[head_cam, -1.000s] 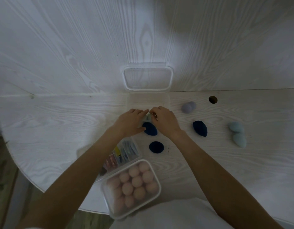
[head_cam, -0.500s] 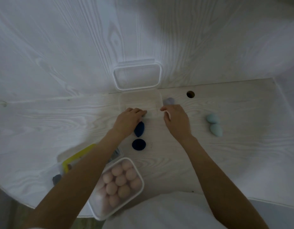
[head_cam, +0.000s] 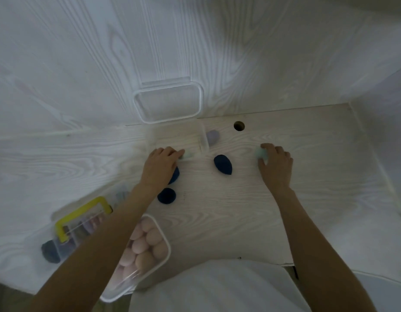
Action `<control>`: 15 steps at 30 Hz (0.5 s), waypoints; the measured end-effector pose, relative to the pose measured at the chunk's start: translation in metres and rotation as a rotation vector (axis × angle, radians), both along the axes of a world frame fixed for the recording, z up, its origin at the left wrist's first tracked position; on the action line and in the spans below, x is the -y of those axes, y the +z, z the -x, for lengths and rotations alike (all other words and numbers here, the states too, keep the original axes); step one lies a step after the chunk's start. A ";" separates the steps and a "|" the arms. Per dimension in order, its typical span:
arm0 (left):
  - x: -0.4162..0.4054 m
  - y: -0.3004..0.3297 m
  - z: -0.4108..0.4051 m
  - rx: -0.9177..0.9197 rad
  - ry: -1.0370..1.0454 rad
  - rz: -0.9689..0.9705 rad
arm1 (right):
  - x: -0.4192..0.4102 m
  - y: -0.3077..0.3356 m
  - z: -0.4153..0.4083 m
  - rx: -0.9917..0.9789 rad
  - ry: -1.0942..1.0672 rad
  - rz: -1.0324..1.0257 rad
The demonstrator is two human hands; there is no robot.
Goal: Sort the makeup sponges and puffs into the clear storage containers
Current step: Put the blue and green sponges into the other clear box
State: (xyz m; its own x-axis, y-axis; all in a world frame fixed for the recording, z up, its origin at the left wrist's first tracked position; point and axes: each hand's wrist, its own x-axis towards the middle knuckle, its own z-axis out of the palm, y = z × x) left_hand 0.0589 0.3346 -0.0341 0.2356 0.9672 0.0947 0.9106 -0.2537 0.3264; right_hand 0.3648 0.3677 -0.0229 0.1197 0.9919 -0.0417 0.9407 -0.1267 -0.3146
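Both our hands are out over the pale wood desk (head_cam: 228, 210). Our right hand (head_cam: 277, 164) curls its fingers round a pale teal sponge (head_cam: 260, 153) at the right of the work area; half a second ago that hand sat near the middle, by the clear container, and the teal sponges lay untouched further right. Our left hand (head_cam: 160, 164) lies palm down at the container's near edge, its fingertips pinching a small pale green piece (head_cam: 186, 156); it has hardly moved since then.

Going by size: the open clear container (head_cam: 203, 140) stands at the back of the desk, its clear lid (head_cam: 169, 101) propped upright against the wall behind it. Near our left forearm a second clear container (head_cam: 162, 251) is packed with pink sponges (head_cam: 142, 246). Left of that stands a clear box with a yellow handle (head_cam: 82, 213), its mixed contents blurred, and a dark blue puff (head_cam: 49, 252) at its near corner.

On the bare desk, a navy teardrop sponge (head_cam: 223, 165) lies between our hands; it was hidden under the right hand before. Another navy sponge (head_cam: 175, 175) peeks out from under our left hand, and a round navy puff (head_cam: 167, 196) lies just nearer us. A lavender sponge (head_cam: 213, 136) rests just beside the open container's right wall. A cable hole (head_cam: 239, 126) sits behind it.

We can read no writing or brand anywhere.
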 end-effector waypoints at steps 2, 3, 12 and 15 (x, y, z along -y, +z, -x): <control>0.001 0.000 -0.001 -0.007 0.006 -0.017 | 0.003 0.011 0.019 -0.210 0.109 -0.116; 0.002 0.000 -0.001 -0.011 0.013 -0.024 | 0.003 0.018 0.033 -0.315 0.161 -0.122; 0.003 0.005 0.000 -0.022 0.017 -0.034 | -0.038 0.017 0.141 -0.026 0.705 0.040; 0.000 0.004 0.002 -0.042 0.013 -0.024 | -0.045 0.014 0.151 0.226 0.827 0.078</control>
State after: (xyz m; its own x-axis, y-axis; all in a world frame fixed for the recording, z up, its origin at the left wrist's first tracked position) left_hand 0.0571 0.3342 -0.0299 0.2274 0.9678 0.1077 0.9267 -0.2490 0.2815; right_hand 0.2135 0.4130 -0.0091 -0.6269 0.7591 -0.1754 0.7790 0.6139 -0.1277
